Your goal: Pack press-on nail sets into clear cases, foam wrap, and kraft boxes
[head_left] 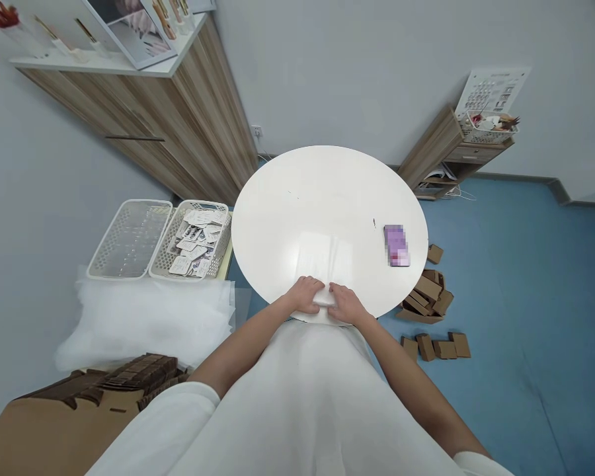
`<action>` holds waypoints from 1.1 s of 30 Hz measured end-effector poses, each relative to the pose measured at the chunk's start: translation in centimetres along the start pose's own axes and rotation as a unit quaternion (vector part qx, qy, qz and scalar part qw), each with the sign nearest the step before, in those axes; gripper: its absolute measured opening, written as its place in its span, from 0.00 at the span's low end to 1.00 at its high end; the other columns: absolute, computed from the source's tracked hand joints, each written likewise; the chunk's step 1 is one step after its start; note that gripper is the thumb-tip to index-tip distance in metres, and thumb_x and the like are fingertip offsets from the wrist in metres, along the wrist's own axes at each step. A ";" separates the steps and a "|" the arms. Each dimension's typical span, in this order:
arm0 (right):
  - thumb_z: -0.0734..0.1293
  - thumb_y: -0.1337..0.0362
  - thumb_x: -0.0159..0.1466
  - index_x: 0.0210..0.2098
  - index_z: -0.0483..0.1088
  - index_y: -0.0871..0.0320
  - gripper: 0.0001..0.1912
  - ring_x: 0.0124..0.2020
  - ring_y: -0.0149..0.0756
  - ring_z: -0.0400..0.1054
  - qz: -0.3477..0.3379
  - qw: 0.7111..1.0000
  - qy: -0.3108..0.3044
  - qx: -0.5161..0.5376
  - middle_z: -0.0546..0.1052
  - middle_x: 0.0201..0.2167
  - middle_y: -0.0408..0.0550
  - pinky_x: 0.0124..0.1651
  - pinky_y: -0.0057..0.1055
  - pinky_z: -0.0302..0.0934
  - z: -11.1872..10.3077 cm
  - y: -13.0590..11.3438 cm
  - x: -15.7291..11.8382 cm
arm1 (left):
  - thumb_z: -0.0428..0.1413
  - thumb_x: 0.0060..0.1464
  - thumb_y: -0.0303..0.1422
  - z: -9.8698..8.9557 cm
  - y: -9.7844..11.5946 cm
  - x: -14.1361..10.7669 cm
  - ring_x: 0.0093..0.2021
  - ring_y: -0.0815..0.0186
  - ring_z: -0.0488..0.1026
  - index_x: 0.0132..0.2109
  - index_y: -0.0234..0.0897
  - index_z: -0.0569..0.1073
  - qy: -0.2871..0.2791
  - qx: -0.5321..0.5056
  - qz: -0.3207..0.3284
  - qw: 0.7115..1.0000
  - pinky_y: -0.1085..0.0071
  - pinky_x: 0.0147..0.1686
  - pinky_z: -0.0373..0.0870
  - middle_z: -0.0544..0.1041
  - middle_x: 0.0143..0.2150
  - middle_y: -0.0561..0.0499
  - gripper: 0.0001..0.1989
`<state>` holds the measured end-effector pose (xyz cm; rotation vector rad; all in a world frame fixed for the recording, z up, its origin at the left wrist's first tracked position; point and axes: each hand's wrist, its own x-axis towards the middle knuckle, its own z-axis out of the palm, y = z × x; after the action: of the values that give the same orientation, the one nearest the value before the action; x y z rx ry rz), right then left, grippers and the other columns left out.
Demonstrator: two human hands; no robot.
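White tabletop [322, 185], its near edge beneath the grip. Between left hand [305, 294] and right hand [347, 304] lies a small, flat white packet [323, 299] with a straight near edge; both hands curl at its sides, but whether they pinch it cannot be told. Beyond and right of the grip, a purple phone-like slab [396, 246] appears pixelated; to the left, printed cards [196, 241] in a perforated basket [222, 244] carry markings too small to read.

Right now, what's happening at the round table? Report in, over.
Left hand, right hand: both on thin white material. Material at near edge of round table. Purple rectangular item off right, apart from both hands.
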<state>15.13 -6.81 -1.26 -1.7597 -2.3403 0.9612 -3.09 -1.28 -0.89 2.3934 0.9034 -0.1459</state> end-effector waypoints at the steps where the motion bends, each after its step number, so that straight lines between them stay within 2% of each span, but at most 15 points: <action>1: 0.61 0.63 0.52 0.50 0.57 0.60 0.25 0.48 0.43 0.61 0.004 1.000 -0.005 0.005 0.67 0.47 0.53 0.48 0.37 0.53 -0.1 0.0 -0.2 | 0.55 0.39 0.38 -0.1 0.1 0.0 0.47 0.56 0.63 0.48 0.40 0.64 -0.003 -0.007 0.000 1.000 0.62 0.45 0.57 0.69 0.45 0.48 0.25; 4: 0.61 0.64 0.53 0.47 0.60 0.58 0.21 0.46 0.41 0.62 0.008 1.000 -0.006 0.023 0.69 0.44 0.50 0.48 0.36 0.53 -0.9 0.1 -0.2 | 0.54 0.41 0.38 -0.5 0.0 0.4 0.49 0.55 0.62 0.47 0.41 0.66 -0.006 -0.025 -0.005 1.000 0.62 0.46 0.58 0.71 0.44 0.48 0.23; 7: 0.60 0.65 0.54 0.43 0.62 0.57 0.16 0.47 0.41 0.60 0.009 0.999 0.015 0.043 0.68 0.45 0.49 0.47 0.35 0.54 -1.9 0.2 0.4 | 0.52 0.45 0.40 -1.1 -0.6 0.7 0.52 0.54 0.60 0.47 0.43 0.68 -0.009 -0.035 -0.027 0.999 0.60 0.47 0.58 0.68 0.50 0.48 0.20; 10: 0.59 0.63 0.57 0.42 0.64 0.57 0.13 0.48 0.41 0.59 0.017 0.998 0.029 0.057 0.67 0.47 0.50 0.46 0.36 0.55 -2.7 0.4 1.4 | 0.52 0.45 0.43 -1.7 -1.7 0.6 0.51 0.55 0.62 0.49 0.42 0.68 0.010 -0.069 -0.054 0.996 0.62 0.47 0.60 0.65 0.53 0.47 0.22; 12: 0.58 0.62 0.58 0.42 0.65 0.56 0.13 0.46 0.40 0.60 0.023 0.997 0.023 0.068 0.67 0.44 0.50 0.45 0.35 0.56 -3.1 0.6 2.0 | 0.53 0.45 0.42 -2.1 -2.6 0.3 0.48 0.58 0.65 0.49 0.40 0.68 0.031 -0.116 -0.062 0.991 0.65 0.46 0.61 0.68 0.51 0.47 0.23; 15: 0.58 0.62 0.59 0.42 0.66 0.56 0.13 0.42 0.38 0.63 0.034 0.994 0.003 0.103 0.69 0.41 0.50 0.43 0.34 0.57 -3.6 1.1 3.0 | 0.50 0.47 0.38 -2.4 -4.0 0.0 0.44 0.62 0.68 0.46 0.39 0.70 0.050 -0.194 -0.077 0.977 0.69 0.43 0.63 0.72 0.46 0.49 0.18; 19: 0.59 0.62 0.58 0.42 0.66 0.55 0.12 0.39 0.37 0.64 0.072 0.984 0.003 0.164 0.71 0.39 0.47 0.40 0.31 0.57 -4.1 1.8 3.9 | 0.50 0.47 0.39 -2.6 -5.3 0.4 0.38 0.63 0.69 0.39 0.37 0.72 0.072 -0.273 -0.137 0.949 0.71 0.36 0.64 0.74 0.39 0.51 0.14; 23: 0.61 0.60 0.56 0.39 0.66 0.54 0.12 0.35 0.35 0.65 0.140 0.966 -0.003 0.216 0.73 0.38 0.45 0.34 0.29 0.58 -4.4 2.6 4.6 | 0.52 0.45 0.41 -2.0 -6.0 1.0 0.27 0.68 0.66 0.32 0.34 0.72 0.093 -0.358 -0.201 0.907 0.74 0.25 0.61 0.71 0.27 0.53 0.13; 25: 0.61 0.61 0.56 0.38 0.67 0.54 0.11 0.36 0.35 0.66 0.157 0.960 0.001 0.232 0.73 0.39 0.44 0.35 0.29 0.58 -4.3 3.1 5.1 | 0.52 0.45 0.41 -1.5 -6.2 1.2 0.24 0.71 0.63 0.30 0.34 0.70 0.104 -0.393 -0.235 0.883 0.76 0.21 0.57 0.67 0.24 0.55 0.13; 27: 0.61 0.62 0.56 0.37 0.68 0.54 0.10 0.38 0.34 0.66 0.172 0.954 0.025 0.244 0.73 0.39 0.44 0.38 0.29 0.58 -4.0 3.4 5.4 | 0.52 0.45 0.40 -1.1 -6.3 1.4 0.21 0.73 0.61 0.27 0.34 0.68 0.116 -0.394 -0.277 0.869 0.77 0.20 0.55 0.64 0.22 0.56 0.11; 29: 0.60 0.63 0.56 0.37 0.68 0.54 0.10 0.40 0.34 0.66 0.191 0.947 0.054 0.251 0.73 0.40 0.44 0.40 0.29 0.58 -3.6 3.7 5.7 | 0.54 0.44 0.38 -0.8 -6.3 1.5 0.20 0.74 0.58 0.24 0.35 0.65 0.126 -0.370 -0.311 0.867 0.77 0.19 0.52 0.60 0.19 0.57 0.11; 33: 0.59 0.65 0.56 0.39 0.67 0.55 0.12 0.42 0.35 0.65 0.222 0.939 0.093 0.248 0.72 0.41 0.46 0.42 0.30 0.58 -2.8 4.1 5.8 | 0.55 0.43 0.35 -0.9 -6.4 1.6 0.20 0.74 0.57 0.20 0.36 0.61 0.132 -0.341 -0.336 0.868 0.76 0.19 0.51 0.58 0.17 0.58 0.12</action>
<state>17.74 0.17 -2.86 -2.0602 -1.4365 1.2328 -6.08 4.00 -3.69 1.3938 1.5796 0.2195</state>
